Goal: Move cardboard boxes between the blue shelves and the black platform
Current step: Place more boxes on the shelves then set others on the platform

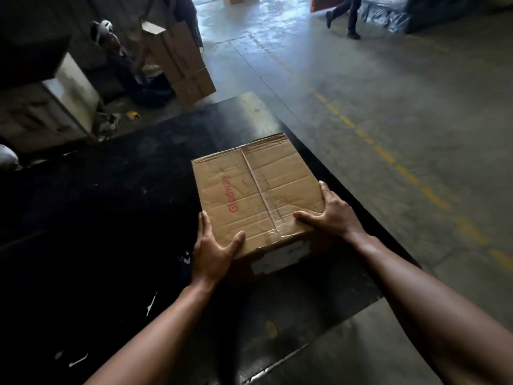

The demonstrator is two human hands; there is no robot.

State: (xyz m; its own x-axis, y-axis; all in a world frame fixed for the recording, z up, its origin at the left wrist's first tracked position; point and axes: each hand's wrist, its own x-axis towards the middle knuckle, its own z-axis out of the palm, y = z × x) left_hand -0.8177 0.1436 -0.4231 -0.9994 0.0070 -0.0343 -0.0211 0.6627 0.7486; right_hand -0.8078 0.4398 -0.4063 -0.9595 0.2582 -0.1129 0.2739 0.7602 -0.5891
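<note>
left hand point(215, 252) — grips cardboard box point(258, 195) near corner | right hand point(330, 211) — grips right edge | box over black platform point(111, 218)

Creased cardboard box point(258, 190) (red lettering) sits on black platform point(111, 204).

The cardboard box point(258, 190) is hiding its own underside, so I'm not telling whether it's sitting on the black platform point(111, 218). The left hand point(213, 245) and right hand point(333, 209) are gripping its near corners, lower fingers tucking out of sight. The white label point(277, 257) on its near face is blurring beyond reading. Far beyond the box, the top edge is cropping a walker point(344, 15) at the waist.
</note>
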